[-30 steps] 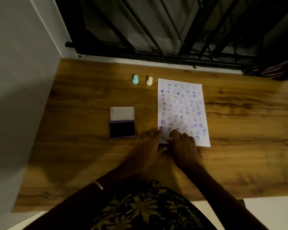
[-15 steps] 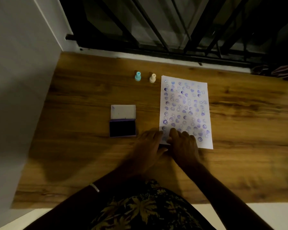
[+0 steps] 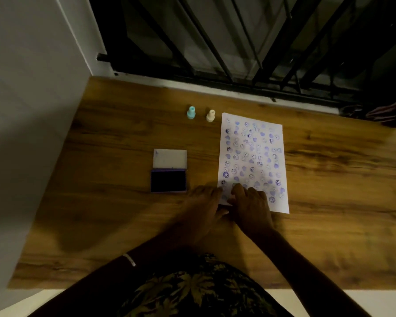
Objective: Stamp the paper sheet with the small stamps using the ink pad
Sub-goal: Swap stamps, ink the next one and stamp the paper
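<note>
A person's left hand (image 3: 201, 204) and right hand (image 3: 249, 202) are lying open, gripping nothing, pinning the stamped sheet (image 3: 253, 161) flat (likely finished) beside the ink pad (image 3: 168, 180), stamps (image 3: 191, 112) standing idle beyond.

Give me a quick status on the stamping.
Both hands, left and right, empty at paper sheet near corner. Sheet covered in prints. Stamps standing untouched; ink pad open. Nothing in the way.

Paper sheet (image 3: 253, 156) stamp-covered; stamps (image 3: 191, 112) upright; ink pad (image 3: 168, 180) open.
</note>
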`<state>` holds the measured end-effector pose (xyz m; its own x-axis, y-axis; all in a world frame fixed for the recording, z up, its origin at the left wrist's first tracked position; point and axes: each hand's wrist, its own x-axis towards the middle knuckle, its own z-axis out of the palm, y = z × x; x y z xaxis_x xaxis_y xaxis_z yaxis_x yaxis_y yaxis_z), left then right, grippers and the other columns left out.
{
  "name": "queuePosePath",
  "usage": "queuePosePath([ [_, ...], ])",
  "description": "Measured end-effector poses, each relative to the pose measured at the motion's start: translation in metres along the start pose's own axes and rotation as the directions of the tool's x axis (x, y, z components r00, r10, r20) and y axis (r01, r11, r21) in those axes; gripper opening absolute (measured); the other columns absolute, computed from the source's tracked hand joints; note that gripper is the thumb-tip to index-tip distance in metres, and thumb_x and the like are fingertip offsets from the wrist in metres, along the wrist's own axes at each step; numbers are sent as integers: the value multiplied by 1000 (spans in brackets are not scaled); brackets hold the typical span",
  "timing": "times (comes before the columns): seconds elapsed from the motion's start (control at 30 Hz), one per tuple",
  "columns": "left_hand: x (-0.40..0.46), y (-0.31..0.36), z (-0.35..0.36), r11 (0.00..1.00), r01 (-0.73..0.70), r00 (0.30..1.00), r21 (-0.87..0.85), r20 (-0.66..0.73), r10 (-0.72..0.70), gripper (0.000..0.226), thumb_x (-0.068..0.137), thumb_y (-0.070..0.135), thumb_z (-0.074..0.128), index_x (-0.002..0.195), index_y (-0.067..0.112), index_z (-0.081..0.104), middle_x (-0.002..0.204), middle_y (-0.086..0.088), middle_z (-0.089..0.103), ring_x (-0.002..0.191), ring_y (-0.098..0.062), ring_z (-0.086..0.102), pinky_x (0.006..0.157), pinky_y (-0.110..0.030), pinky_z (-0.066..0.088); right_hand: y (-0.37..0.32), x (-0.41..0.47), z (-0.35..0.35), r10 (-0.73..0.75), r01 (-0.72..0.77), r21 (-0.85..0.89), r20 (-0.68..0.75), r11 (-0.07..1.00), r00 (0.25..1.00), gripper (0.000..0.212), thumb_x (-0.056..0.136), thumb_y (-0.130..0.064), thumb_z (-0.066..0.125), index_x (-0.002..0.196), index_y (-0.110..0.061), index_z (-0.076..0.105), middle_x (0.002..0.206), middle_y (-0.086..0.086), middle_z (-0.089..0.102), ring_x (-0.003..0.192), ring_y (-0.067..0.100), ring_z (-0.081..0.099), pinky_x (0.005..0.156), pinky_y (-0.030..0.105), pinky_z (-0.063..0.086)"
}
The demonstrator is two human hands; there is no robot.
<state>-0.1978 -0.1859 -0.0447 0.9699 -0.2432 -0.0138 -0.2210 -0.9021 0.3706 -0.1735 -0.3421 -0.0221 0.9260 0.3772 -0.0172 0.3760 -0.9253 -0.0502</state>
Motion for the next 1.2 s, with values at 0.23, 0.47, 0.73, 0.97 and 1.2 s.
queuePosePath([
  [0.23, 3, 0, 1, 999, 31, 998, -27, 53, -30, 64, 87, 57, 54, 139, 22, 40, 141, -7, 49, 123, -31, 50, 100, -45, 41, -5, -6, -15, -19, 18, -10, -100, 1000, 995, 23, 82, -21, 69, 98, -17, 53, 91, 4, 61, 69, 23, 60, 65, 37, 46],
  [0.47, -9, -11, -34, 636, 295, 939, -713, 95, -329, 34, 98, 35, 48, 131, 26, 50, 110, -4, 66, 91, -16, 62, 73, -28, 48, -28, -5, -31, 43, 5, 263, -180, 965, 983, 12, 92, -19, 57, 97, -21, 46, 78, -3, 62, 66, 14, 56, 66, 33, 43],
  [0.73, -9, -14, -71, -477, 438, 729, -762, 612, -308, 41, 97, 39, 41, 107, 6, 63, 102, -11, 68, 93, -22, 63, 82, -35, 50, -68, 7, -41, -90, 157, 331, -209, 931, 974, 16, 95, -31, 45, 96, -18, 54, 72, 0, 61, 64, 15, 49, 66, 33, 39],
  [0.97, -11, -17, -77, -475, 431, 785, -767, 578, -222, 59, 99, 50, 33, 125, 3, 59, 90, -8, 65, 91, -19, 60, 84, -32, 46, -75, 17, -39, -187, 223, 256, -158, 941, 970, 5, 90, -14, 49, 95, -16, 51, 75, 1, 65, 63, 19, 55, 65, 32, 38],
  [1.2, -7, -16, -68, -425, 402, 804, -811, 535, -259, 45, 98, 46, 40, 78, 17, 67, 62, 2, 62, 60, -7, 61, 70, -29, 46, -80, 20, -41, -173, 196, 217, -120, 956, 978, 17, 83, -9, 57, 98, -15, 53, 75, 3, 67, 66, 22, 58, 69, 35, 42],
])
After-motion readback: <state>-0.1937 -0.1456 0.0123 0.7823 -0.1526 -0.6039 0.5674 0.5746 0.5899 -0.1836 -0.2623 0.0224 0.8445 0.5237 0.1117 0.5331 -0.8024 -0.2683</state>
